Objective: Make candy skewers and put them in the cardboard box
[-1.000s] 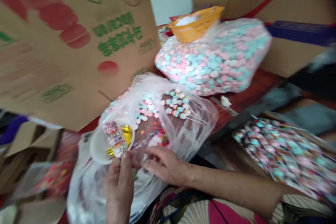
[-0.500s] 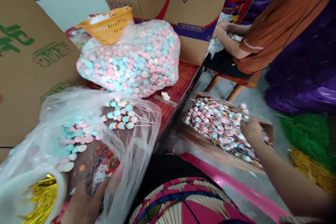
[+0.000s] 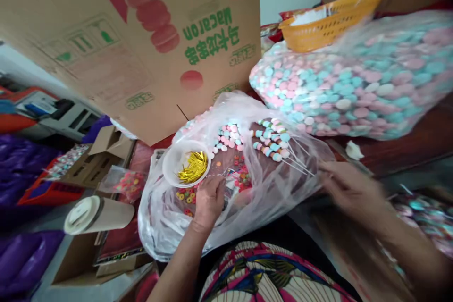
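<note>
My left hand (image 3: 209, 198) rests palm down on a spread clear plastic sheet (image 3: 283, 184), fingers on small printed stickers (image 3: 238, 180) just below a white bowl of gold twist ties (image 3: 187, 170). My right hand (image 3: 348, 188) is blurred at the sheet's right edge, close to the thin sticks of several candy skewers (image 3: 272, 141) that lie on the sheet. Its fingers look curled, but I cannot see whether they hold anything. Loose pink, blue and white candies (image 3: 226, 136) lie beside the skewers.
A big bag of pastel candies (image 3: 354, 89) sits on the red table at the right, with an orange basket (image 3: 327, 21) behind it. A large printed carton (image 3: 141, 42) stands at the back left. A white-capped roll (image 3: 95, 214) and small boxes lie at left.
My right hand has come back from the box of wrapped candies on the floor to the sheet's right edge. The view has swung left. My left hand stays on the sheet.
</note>
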`<action>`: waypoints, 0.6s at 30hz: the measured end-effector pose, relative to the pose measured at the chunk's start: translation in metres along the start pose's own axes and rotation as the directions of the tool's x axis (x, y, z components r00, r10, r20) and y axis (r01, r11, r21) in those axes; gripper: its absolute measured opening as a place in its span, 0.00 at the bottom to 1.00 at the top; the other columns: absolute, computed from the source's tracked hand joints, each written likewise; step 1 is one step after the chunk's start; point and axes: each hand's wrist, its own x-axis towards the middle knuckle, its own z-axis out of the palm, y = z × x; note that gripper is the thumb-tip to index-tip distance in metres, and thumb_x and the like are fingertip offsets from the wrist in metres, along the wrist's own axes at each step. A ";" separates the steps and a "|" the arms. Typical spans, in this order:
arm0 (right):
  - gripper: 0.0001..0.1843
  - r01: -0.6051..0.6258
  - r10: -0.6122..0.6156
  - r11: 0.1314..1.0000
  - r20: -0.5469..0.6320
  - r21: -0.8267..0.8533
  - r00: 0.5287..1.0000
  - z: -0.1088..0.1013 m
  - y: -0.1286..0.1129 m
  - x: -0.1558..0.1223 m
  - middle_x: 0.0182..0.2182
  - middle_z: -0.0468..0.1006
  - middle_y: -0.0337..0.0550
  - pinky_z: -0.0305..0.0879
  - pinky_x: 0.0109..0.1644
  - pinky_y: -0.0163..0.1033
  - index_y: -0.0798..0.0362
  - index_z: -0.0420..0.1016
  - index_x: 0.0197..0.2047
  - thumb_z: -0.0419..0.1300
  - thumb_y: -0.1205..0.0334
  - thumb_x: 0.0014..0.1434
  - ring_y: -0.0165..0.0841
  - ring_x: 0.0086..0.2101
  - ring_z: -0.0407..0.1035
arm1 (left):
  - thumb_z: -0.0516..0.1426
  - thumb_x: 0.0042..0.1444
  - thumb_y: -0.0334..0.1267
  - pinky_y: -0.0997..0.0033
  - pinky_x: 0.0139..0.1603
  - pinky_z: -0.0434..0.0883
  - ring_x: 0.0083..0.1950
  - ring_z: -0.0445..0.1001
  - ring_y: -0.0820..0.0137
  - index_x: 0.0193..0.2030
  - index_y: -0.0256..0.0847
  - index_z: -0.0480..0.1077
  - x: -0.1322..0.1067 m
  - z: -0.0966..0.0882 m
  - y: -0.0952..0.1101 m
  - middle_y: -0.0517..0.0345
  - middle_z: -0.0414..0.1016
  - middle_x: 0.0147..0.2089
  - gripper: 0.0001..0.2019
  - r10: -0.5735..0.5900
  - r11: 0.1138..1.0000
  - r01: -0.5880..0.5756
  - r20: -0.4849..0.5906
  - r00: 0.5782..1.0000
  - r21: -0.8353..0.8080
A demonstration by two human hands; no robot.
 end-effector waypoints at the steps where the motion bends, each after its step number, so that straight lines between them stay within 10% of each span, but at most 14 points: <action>1: 0.15 0.074 -0.082 0.992 0.073 0.106 0.994 0.021 -0.022 0.017 0.42 0.76 0.53 0.68 0.47 0.52 0.52 0.73 0.49 0.57 0.57 0.60 0.44 0.44 0.70 | 0.51 0.61 0.34 0.66 0.43 0.69 0.38 0.75 0.66 0.38 0.39 0.73 0.001 -0.006 0.002 0.52 0.78 0.35 0.10 0.021 1.000 -0.021 0.029 0.999 -0.002; 5: 0.07 -0.065 -0.126 0.911 0.427 0.407 0.895 0.100 -0.095 0.059 0.32 0.76 0.44 0.66 0.38 0.38 0.54 0.73 0.37 0.56 0.64 0.56 0.34 0.33 0.69 | 0.48 0.62 0.35 0.69 0.39 0.68 0.36 0.72 0.67 0.34 0.39 0.70 0.006 -0.030 0.007 0.54 0.74 0.33 0.10 0.075 0.994 -0.057 0.193 0.978 -0.093; 8: 0.10 -0.102 -0.105 0.907 0.455 0.409 0.884 0.126 -0.109 0.060 0.22 0.70 0.38 0.58 0.30 0.33 0.54 0.68 0.26 0.52 0.67 0.58 0.28 0.25 0.63 | 0.53 0.60 0.37 0.70 0.40 0.68 0.38 0.72 0.68 0.42 0.40 0.70 0.005 -0.033 0.006 0.55 0.75 0.37 0.07 -0.009 0.977 0.052 0.205 0.979 -0.206; 12: 0.13 -0.098 -0.073 0.929 0.435 0.358 0.897 0.123 -0.099 0.050 0.20 0.65 0.36 0.53 0.28 0.33 0.53 0.64 0.23 0.53 0.63 0.59 0.27 0.24 0.58 | 0.59 0.54 0.39 0.74 0.34 0.65 0.31 0.69 0.72 0.32 0.39 0.70 0.001 -0.019 0.010 0.60 0.73 0.29 0.06 -0.145 0.922 0.221 0.247 0.958 -0.317; 18: 0.19 -0.243 0.133 0.944 0.416 0.224 0.900 0.097 -0.071 0.056 0.20 0.66 0.37 0.57 0.27 0.33 0.53 0.65 0.23 0.50 0.54 0.62 0.29 0.24 0.60 | 0.53 0.59 0.41 0.76 0.29 0.61 0.25 0.62 0.75 0.23 0.38 0.66 0.003 -0.011 0.009 0.63 0.65 0.22 0.15 -0.042 0.863 0.167 0.262 0.964 -0.477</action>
